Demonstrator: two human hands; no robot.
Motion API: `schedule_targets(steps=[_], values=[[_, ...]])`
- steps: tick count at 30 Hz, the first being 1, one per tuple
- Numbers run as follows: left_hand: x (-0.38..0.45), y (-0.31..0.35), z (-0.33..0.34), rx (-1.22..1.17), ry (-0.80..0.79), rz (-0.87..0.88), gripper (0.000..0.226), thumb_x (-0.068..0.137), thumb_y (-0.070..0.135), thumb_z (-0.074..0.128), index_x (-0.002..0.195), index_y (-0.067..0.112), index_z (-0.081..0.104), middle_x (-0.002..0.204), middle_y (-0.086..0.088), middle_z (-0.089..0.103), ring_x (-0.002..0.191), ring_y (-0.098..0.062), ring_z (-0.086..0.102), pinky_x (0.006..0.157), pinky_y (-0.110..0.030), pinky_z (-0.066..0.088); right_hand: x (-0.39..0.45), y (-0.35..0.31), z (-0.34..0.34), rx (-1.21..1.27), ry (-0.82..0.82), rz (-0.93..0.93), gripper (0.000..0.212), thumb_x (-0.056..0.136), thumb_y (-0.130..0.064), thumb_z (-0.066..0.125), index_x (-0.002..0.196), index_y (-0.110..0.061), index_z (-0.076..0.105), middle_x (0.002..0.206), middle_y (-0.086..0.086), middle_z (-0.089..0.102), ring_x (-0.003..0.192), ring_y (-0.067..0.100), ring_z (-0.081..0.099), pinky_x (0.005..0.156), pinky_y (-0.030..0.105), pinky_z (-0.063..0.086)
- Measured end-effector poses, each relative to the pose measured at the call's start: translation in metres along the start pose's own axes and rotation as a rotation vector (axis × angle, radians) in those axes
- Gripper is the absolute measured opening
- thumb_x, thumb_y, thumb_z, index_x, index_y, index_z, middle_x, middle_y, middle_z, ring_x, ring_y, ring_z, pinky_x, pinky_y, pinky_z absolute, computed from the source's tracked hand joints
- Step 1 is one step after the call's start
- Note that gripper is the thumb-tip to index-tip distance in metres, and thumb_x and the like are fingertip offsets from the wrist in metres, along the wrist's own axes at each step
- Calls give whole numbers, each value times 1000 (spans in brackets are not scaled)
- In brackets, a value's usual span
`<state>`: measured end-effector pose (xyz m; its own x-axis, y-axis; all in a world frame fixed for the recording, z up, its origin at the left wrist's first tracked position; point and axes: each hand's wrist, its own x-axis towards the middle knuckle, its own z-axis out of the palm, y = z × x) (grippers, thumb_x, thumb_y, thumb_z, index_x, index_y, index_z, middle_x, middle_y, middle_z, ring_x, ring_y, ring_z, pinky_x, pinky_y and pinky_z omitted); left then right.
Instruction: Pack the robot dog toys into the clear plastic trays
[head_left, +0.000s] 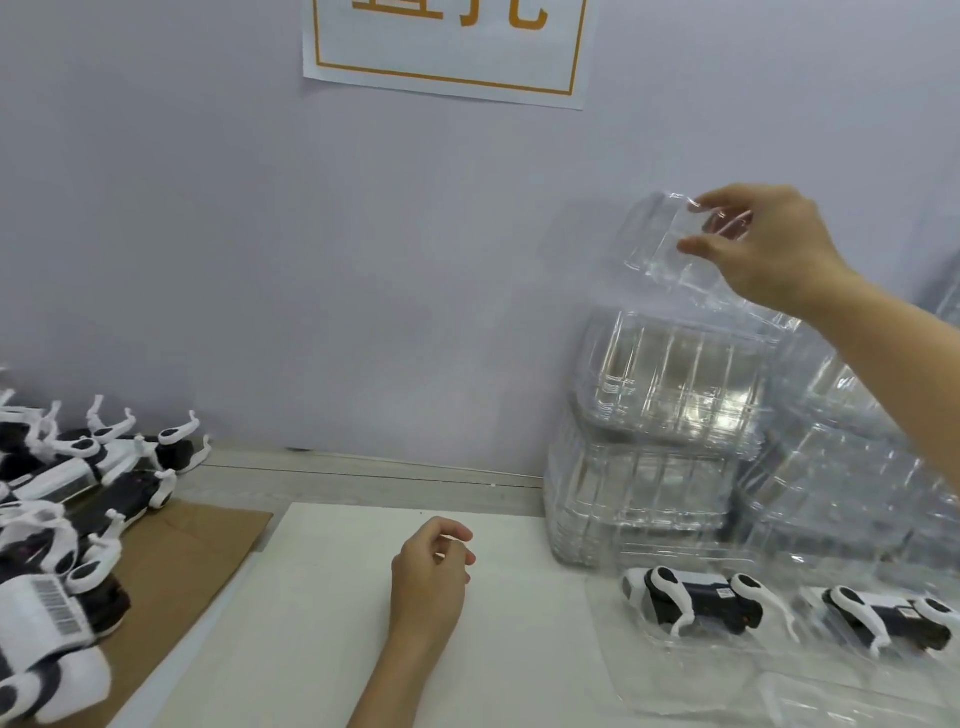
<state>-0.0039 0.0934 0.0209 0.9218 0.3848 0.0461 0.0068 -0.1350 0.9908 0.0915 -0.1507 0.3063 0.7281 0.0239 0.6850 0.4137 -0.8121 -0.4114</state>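
Clear tray (670, 244) raised above tray stack (675, 395), tilted, long axis running down-right | right hand (763, 249) pinches its top edge, arm outstretched | left hand (431, 566) loosely curled, holding nothing, over surface (322, 613)

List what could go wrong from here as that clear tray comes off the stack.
1. The right hand pinches the clear tray only at its top edge; the thin plastic may flex and slip.
2. The stack of trays below looks uneven and could shift or topple onto the packed robot dogs in front.
3. Nested trays may stick, so two could lift together.
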Motion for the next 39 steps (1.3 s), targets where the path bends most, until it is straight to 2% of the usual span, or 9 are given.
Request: schedule_targets(steps=[6, 12, 17, 21, 24, 28, 30, 32, 39], values=[[1, 0, 0, -33, -17, -15, 26, 90, 0, 47, 82, 16, 65, 73, -3, 69, 58, -13, 60, 51, -20, 40, -29, -45, -8, 0, 174, -283, 37, 85, -27, 75, 120, -15, 69, 100, 5, 65, 82, 18, 57, 95, 30, 41], [5, 6, -8, -290, 8, -26, 25, 94, -2, 46, 87, 7, 68, 70, -5, 67, 59, -18, 60, 53, -29, 42, -116, -98, 25, 316, 199, -443, 35, 85, -23, 76, 118, -16, 67, 92, 2, 65, 79, 13, 58, 79, 10, 40], [11, 21, -28, -594, 114, 78, 28, 97, 4, 51, 77, 8, 70, 72, -13, 64, 62, -22, 58, 53, -30, 45, -186, -101, 89, 766, 50, -98, 28, 81, -41, 71, 105, -29, 62, 82, -7, 63, 79, 10, 62, 72, 35, 55], [15, 28, -47, -553, 175, 193, 35, 97, 5, 52, 67, 12, 70, 67, -8, 60, 60, -17, 52, 54, -29, 42, -222, -73, 140, 889, 1, 228, 25, 72, -41, 72, 96, -37, 63, 82, -9, 63, 74, 6, 61, 66, 24, 53], [11, 36, -52, -492, 45, 263, 34, 98, 17, 55, 70, 8, 73, 67, -11, 62, 60, -20, 54, 56, -29, 44, -234, -56, 162, 892, 9, 366, 26, 68, -48, 71, 92, -47, 61, 83, -7, 64, 75, 8, 62, 71, 34, 57], [-1, 51, -44, -241, -223, 364, 23, 87, 32, 68, 87, 9, 76, 74, -10, 71, 65, -22, 66, 60, -25, 51, -236, -48, 174, 924, 39, 447, 29, 67, -52, 72, 93, -44, 61, 86, 0, 65, 82, 15, 66, 80, 49, 58], [-3, 54, -38, -138, -223, 401, 7, 88, 16, 72, 89, 10, 75, 75, -5, 74, 67, -14, 70, 61, -19, 52, -235, -46, 176, 935, 44, 453, 28, 68, -49, 73, 93, -41, 61, 86, 1, 65, 83, 17, 66, 81, 49, 57], [-3, 56, -36, -103, -200, 415, 8, 90, 5, 69, 88, 9, 75, 74, -4, 74, 65, -10, 70, 60, -17, 52, -235, -45, 176, 944, 47, 460, 30, 70, -46, 74, 95, -35, 62, 86, 1, 65, 83, 18, 66, 81, 49, 57], [-3, 52, -30, -121, -110, 410, 14, 91, 3, 66, 81, 10, 73, 71, -6, 73, 62, -15, 69, 60, -20, 52, -232, -38, 173, 1031, 64, 487, 31, 70, -41, 73, 96, -27, 66, 86, 6, 69, 82, 25, 68, 64, 30, 58]])
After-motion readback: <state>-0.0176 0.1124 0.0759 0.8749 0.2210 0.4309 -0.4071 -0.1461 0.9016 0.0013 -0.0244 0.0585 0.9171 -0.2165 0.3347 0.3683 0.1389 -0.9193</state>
